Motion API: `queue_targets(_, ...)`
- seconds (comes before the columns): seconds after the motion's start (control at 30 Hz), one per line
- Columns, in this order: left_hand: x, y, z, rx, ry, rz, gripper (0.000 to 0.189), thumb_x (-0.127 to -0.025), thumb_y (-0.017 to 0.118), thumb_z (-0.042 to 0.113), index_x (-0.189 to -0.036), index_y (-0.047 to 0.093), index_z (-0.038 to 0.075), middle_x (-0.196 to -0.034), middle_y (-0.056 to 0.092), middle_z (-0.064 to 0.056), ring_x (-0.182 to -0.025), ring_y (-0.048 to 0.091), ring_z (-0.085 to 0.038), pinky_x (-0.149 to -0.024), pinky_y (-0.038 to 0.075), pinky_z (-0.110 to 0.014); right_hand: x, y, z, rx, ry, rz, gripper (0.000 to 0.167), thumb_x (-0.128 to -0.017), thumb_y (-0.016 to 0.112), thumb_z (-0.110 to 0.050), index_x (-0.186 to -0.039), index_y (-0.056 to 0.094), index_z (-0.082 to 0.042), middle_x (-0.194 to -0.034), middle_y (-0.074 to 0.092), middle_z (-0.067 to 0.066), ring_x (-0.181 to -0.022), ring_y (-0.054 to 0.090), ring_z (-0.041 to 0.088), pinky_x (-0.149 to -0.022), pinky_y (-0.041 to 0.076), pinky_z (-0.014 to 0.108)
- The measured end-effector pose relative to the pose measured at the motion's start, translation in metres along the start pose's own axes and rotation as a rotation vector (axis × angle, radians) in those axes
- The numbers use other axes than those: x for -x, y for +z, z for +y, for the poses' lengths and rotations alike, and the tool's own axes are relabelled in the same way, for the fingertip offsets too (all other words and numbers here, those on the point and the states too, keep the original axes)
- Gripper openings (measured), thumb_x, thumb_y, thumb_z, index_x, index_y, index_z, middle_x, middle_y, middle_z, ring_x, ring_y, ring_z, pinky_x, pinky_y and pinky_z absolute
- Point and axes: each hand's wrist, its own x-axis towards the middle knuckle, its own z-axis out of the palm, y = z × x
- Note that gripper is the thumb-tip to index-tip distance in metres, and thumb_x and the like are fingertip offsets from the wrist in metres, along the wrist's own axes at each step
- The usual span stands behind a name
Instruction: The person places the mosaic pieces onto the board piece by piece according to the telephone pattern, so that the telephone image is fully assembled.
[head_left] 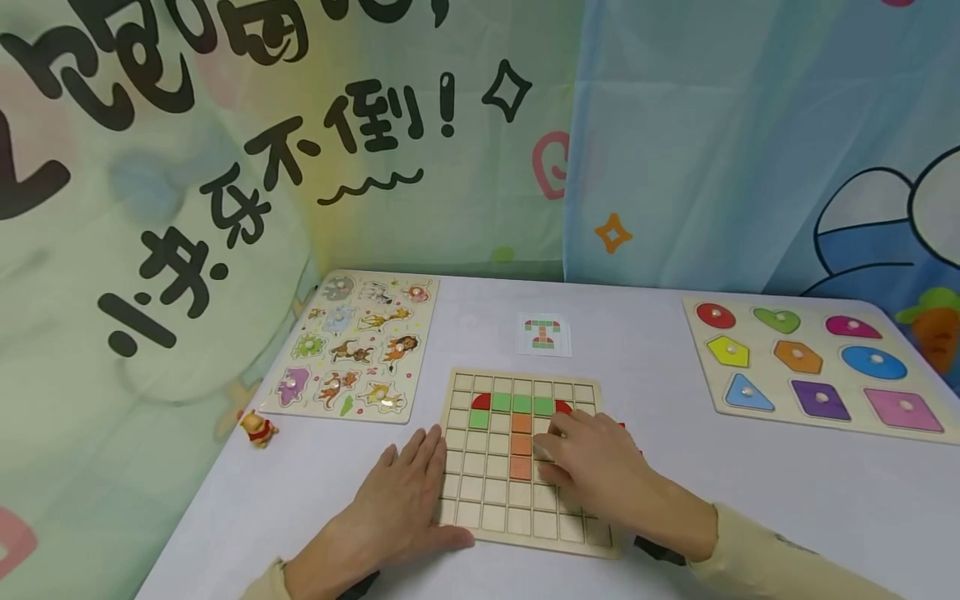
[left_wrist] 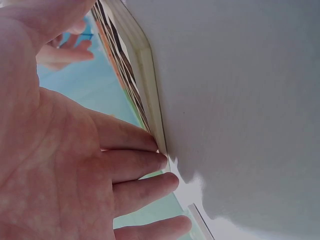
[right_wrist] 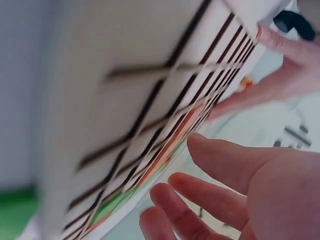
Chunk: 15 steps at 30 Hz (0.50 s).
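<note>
A wooden grid board (head_left: 493,518) lies on the table, holding a green tile row (head_left: 522,404), an orange tile column (head_left: 521,445), a red quarter-round tile (head_left: 481,402) at the row's left end, and a green square (head_left: 478,419) below it. Another red tile (head_left: 562,407) shows at the right end, partly behind my fingers. My left hand (head_left: 401,500) rests against the board's left edge, fingers straight. Over the board's right half, my right hand (head_left: 596,458) bends its fingers loosely. In the right wrist view, its thumb (right_wrist: 220,155) stands apart from the fingertips, with nothing seen between them.
A pattern card (head_left: 543,335) lies behind the board. An animal puzzle (head_left: 352,346) is at the left, with a small bear figure (head_left: 258,428) near its corner. A shape-knob puzzle (head_left: 817,367) lies at the right. Small red bits (head_left: 622,426) peek out beyond my right hand.
</note>
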Motion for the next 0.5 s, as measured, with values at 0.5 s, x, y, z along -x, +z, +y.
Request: queue_targets(0.5, 0.000, 0.001, 0.000, -0.015, 0.003, 0.007, 0.116, -0.082, 0.056, 0.083, -0.156, 0.036, -0.004, -0.166, 0.033, -0.021, -0.153, 0.037, -0.034, -0.115, 0.041, -0.056, 0.043, -0.014, 0.069, 0.003, 0.351, -0.118, 0.034, -0.084, 0.084, -0.034, -0.102, 0.080, -0.006, -0.095, 0.072, 0.009, -0.080, 0.066, 0.024, -0.068, 0.057, 0.043)
